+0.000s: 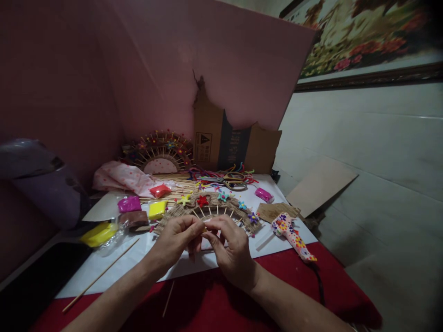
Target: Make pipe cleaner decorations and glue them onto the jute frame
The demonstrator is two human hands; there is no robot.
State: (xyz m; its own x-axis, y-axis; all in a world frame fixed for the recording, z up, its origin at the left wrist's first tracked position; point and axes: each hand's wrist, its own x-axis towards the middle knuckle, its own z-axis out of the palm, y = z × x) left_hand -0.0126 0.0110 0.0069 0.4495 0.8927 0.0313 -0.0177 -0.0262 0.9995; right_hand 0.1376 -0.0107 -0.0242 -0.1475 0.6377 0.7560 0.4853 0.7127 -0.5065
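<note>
My left hand (182,235) and my right hand (233,249) meet fingertip to fingertip at the middle of the table. Both are closed in a pinch; a hint of yellow shows between the fingertips, but what they hold is too small to name. Just behind them lies a half-round twine-wrapped fan frame (221,203) with stick ribs. Along its arc sit a yellow clay flower (184,200), a red clay flower (202,201) and several blue and purple ones. My hands hide part of its lower middle.
Packets of yellow clay (157,210) and purple clay (129,204) lie left. Scissors (235,180) rest behind the frame. A flower-decorated glue gun (292,235) is at right. A finished-looking fan (161,152) and torn cardboard (209,133) stand at the back. One bamboo stick (100,275) lies front left.
</note>
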